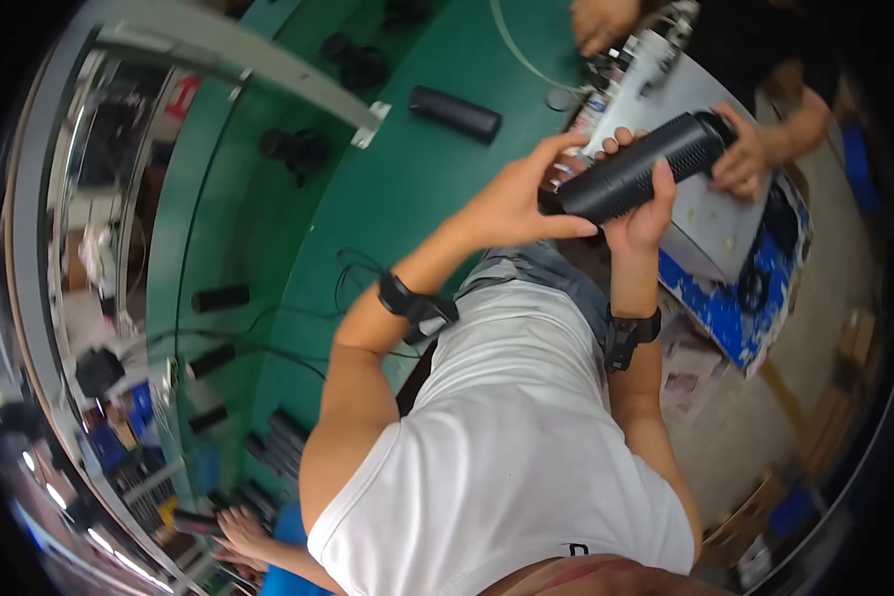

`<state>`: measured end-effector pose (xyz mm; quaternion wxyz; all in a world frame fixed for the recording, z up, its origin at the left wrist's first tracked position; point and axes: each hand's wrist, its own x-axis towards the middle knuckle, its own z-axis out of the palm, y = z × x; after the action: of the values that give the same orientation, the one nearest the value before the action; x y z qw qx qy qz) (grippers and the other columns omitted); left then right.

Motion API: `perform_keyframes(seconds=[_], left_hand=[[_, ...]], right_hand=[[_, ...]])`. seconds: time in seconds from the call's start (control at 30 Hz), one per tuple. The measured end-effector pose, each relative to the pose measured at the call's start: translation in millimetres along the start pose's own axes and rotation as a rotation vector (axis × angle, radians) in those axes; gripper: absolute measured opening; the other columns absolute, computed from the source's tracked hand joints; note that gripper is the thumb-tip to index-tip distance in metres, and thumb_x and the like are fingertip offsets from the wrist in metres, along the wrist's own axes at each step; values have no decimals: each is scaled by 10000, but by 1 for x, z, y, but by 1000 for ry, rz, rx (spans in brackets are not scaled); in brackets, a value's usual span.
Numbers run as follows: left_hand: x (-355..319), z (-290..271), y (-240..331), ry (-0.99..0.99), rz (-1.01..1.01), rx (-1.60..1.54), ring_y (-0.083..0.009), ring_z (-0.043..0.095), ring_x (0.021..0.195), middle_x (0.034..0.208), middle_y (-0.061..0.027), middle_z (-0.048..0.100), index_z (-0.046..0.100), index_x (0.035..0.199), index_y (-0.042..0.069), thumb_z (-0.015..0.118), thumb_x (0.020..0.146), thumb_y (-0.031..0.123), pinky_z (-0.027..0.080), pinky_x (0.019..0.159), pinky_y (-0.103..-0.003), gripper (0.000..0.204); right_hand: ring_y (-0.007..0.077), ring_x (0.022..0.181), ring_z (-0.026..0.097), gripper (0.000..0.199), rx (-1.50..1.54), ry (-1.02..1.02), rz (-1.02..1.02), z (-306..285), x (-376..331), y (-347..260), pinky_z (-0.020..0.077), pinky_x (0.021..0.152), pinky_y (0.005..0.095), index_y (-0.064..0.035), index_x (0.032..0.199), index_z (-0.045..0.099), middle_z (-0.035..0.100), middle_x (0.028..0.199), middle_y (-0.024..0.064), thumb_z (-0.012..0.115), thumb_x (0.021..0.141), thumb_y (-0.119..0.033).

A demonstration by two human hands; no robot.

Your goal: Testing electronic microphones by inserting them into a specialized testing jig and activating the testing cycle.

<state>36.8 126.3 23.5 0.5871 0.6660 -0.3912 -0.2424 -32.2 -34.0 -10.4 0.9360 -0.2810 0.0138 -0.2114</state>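
Observation:
A black cylinder with a perforated, grille-like section (646, 166) is held up in front of me, tilted up to the right. My right hand (646, 204) wraps round its middle, thumb along the near side and fingertips on the far side. At its lower left end, my left hand (526, 194) curves round the rim, thumb below and fingers above. Another person's hand (747, 157) is at the cylinder's upper right end; whether it touches it I cannot tell. A similar black cylinder (455, 113) lies on the green bench (407, 199) to the left.
A grey metal box-shaped machine (710, 223) with fittings on top stands ahead right, on a worn blue surface (735, 313). A metal frame post (268, 74) crosses at left. Black cables (293, 313) and more black cylinders (221, 298) lie left. Another person's hand (240, 534) works lower left.

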Motion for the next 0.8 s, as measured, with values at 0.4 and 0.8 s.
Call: perform_keyframes(seconds=[0.4,0.8], left_hand=[[16,48,-20,-327,-421,-837,-204,644,734,918,-144,631,446,1245,-35,339,998,403,523,639,-306,514],[16,67,-16,-317,-192,-458,-173,556,1016,1131,-110,558,422,1309,38,681,820,231,454,883,-311,586]], right_hand=[[191,1070,463,679,215,-132,-186,-40,-18,-54,305,1039,420,-85,1225,363,468,1049,36,742,755,-394],[150,999,487,659,185,-183,-292,-52,-46,-73,322,1030,426,-191,1159,397,471,999,-45,822,664,-284]])
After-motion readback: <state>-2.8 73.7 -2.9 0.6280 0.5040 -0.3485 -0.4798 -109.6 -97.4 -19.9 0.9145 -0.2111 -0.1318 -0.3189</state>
